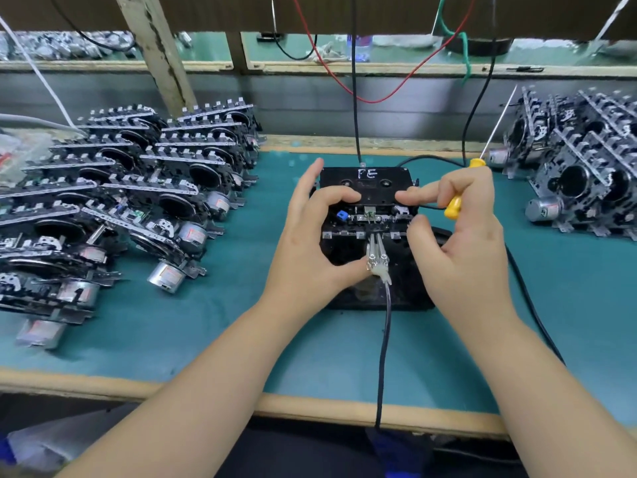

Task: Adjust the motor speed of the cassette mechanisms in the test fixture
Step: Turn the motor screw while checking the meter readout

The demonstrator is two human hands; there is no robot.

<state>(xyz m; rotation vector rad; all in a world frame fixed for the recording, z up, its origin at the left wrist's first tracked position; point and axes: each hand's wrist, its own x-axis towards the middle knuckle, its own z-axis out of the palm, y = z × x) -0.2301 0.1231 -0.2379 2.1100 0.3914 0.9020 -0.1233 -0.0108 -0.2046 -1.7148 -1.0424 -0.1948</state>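
A black test fixture [406, 291] sits mid-bench with a cassette mechanism [367, 219] in it and a black cassette marked "FE" [367, 182] on top. My left hand [310, 243] presses a finger on the cassette's near left edge, and its thumb touches the clear plug with metal pins [377, 258] at the fixture's front. My right hand [462, 232] grips a yellow-handled screwdriver [460, 194], whose thin shaft points up and away. That hand's index finger rests on the cassette's right edge.
Several stacked cassette mechanisms [131, 201] with silver motors cover the green mat [224, 332] on the left. Another pile [586, 174] stands at the right. Black cables [355, 98] and a red wire [396, 88] hang behind the fixture. A black lead [382, 357] runs toward me.
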